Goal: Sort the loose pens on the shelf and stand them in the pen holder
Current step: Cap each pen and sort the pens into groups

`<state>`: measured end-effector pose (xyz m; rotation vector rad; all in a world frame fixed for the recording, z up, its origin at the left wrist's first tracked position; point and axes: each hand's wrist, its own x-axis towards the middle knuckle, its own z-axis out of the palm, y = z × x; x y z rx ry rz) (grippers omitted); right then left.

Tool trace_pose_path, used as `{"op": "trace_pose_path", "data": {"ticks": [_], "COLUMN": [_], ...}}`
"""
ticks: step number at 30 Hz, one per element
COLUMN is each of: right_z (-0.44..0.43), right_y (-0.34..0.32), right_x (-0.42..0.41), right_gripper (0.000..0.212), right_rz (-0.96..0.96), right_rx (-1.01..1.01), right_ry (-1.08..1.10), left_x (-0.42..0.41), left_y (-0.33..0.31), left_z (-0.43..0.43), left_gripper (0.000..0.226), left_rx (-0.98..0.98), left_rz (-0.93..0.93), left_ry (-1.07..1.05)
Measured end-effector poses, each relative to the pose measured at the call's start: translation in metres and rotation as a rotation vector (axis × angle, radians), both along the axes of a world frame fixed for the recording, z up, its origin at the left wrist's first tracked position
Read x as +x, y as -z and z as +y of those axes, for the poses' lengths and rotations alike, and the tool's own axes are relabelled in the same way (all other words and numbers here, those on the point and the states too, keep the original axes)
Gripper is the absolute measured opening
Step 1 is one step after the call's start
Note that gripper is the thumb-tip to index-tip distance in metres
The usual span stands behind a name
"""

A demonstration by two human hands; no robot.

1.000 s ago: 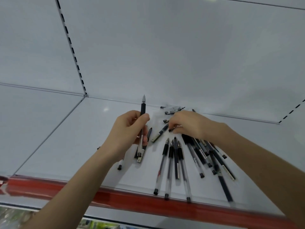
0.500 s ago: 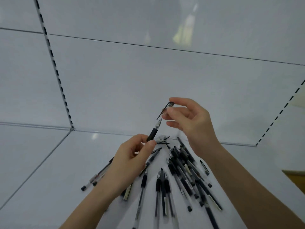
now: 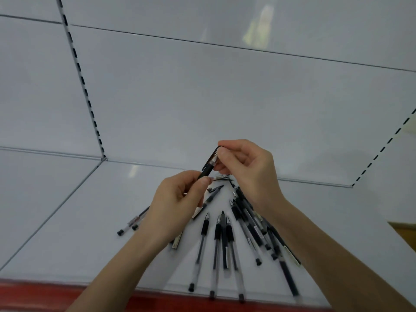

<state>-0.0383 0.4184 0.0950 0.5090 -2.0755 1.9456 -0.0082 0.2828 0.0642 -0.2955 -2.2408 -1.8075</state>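
Hands: left (image 3: 177, 199) grips black pen (image 3: 206, 172); right (image 3: 247, 167) pinches clear cap (image 3: 213, 157).

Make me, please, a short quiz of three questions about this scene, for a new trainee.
1. True or false: the loose pens lie flat on the white shelf.
2. What does the right hand pinch? A) a clear pen cap B) a ruler C) an eraser
3. Which hand grips the barrel of the raised pen?
Key: 1 true; 2 A; 3 the left hand.
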Motion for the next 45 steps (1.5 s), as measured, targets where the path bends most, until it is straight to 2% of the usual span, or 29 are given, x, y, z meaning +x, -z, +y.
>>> {"op": "trace_pose_path", "data": {"ticks": [3, 5, 7, 10, 12, 15, 18, 22, 24, 26, 29, 33, 35, 37, 39, 41, 43, 45], "right_z": [0.001, 0.006, 0.014, 0.028, 0.036, 0.038, 0.031, 0.019, 0.014, 0.011, 0.010, 0.010, 0.013, 0.017, 0.020, 0.023, 0.026, 0.027], "right_y": [0.005, 0.008, 0.016, 0.032, 0.042, 0.051, 0.058, 0.061, 0.061, 0.060, 0.060, 0.058, 0.059, 0.057, 0.048, 0.035, 0.023, 0.014], "right_x": [-0.003, -0.013, -0.027, -0.048, -0.058, -0.068, -0.074, -0.078, -0.081, -0.084, -0.086, -0.088, -0.089, -0.085, -0.076, -0.065, -0.051, -0.038], "right_gripper": [0.012, 0.014, 0.015, 0.016, 0.016, 0.017, 0.021, 0.025, 0.027, 0.027, 0.024, 0.022, 0.022, 0.021, 0.021, 0.018, 0.013, 0.015], "right_rz": [-0.066, -0.110, -0.082, 0.008, 0.045, 0.054, 0.039, 0.031, 0.054, 0.077, 0.066, 0.015, 0.016, 0.054, 0.057, -0.001, -0.070, -0.106], "right_rx": [0.032, 0.103, 0.246, 0.574, 0.776, 0.949, 1.093, 1.235, 1.337, 1.384, 1.402, 1.422, 1.408, 1.292, 0.993, 0.633, 0.316, 0.079], "right_ry": [-0.056, -0.095, -0.057, 0.024, 0.030, 0.008, -0.048, -0.120, -0.137, -0.141, -0.157, -0.201, -0.201, -0.140, -0.014, 0.068, 0.051, 0.017], "left_x": [-0.001, -0.005, -0.010, -0.016, -0.020, -0.021, -0.020, 0.003, 0.020, 0.030, 0.032, 0.024, 0.022, 0.022, 0.022, 0.022, 0.020, 0.018], "left_y": [0.005, 0.010, 0.018, 0.039, 0.052, 0.060, 0.062, 0.050, 0.045, 0.046, 0.048, 0.048, 0.045, 0.043, 0.040, 0.036, 0.031, 0.027], "left_z": [-0.005, -0.012, -0.024, -0.048, -0.060, -0.065, -0.063, -0.040, -0.022, -0.005, 0.006, 0.010, 0.011, 0.007, -0.002, -0.008, -0.007, -0.004], "left_gripper": [0.018, 0.018, 0.024, 0.029, 0.022, 0.020, 0.023, 0.016, 0.022, 0.030, 0.040, 0.033, 0.029, 0.025, 0.020, 0.018, 0.014, 0.014], "left_rx": [-0.023, -0.127, -0.323, -0.613, -0.703, -0.770, -0.853, -0.784, -0.813, -0.949, -1.071, -1.146, -1.167, -1.100, -0.915, -0.648, -0.425, -0.323], "left_rz": [-0.033, -0.034, -0.025, -0.065, -0.113, -0.168, -0.107, 0.082, 0.051, 0.006, -0.063, -0.124, -0.131, -0.125, -0.133, -0.160, -0.148, -0.082], "left_ry": [-0.031, -0.089, -0.188, -0.343, -0.400, -0.436, -0.460, -0.358, -0.226, -0.125, -0.078, -0.059, -0.050, -0.073, -0.090, -0.067, -0.068, -0.110]}}
